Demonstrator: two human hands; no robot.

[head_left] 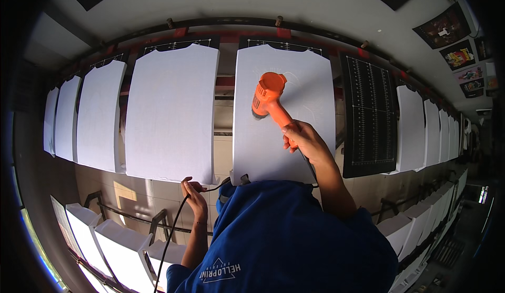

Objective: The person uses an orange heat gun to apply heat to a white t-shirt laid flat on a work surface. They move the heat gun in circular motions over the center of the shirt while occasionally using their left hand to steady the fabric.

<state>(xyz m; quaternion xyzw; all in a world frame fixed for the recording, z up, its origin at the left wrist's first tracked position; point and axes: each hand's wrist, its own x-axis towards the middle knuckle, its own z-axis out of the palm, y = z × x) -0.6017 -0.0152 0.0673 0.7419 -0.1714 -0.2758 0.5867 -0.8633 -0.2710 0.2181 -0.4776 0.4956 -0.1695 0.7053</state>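
Note:
My right hand [311, 144] is wrapped round the handle of an orange heat gun [270, 90]. Its dark nozzle points down over a white shirt [279, 159] stretched on a board in front of me; the gap between nozzle and cloth is hard to judge. Faint pale lines of a design show on the cloth near the gun. To the left, my left hand [196, 197] has its fingers bent round a black cable [169, 235], just below the lower edge of the neighbouring white shirt [171, 114].
More white shirts on boards [100, 116] run in a row to the left and right. A bare black board [370, 116] with white grid marks lies right of the heat gun. Another row of white-covered boards [120, 248] stands behind me. A rail [226, 23] runs along the far side.

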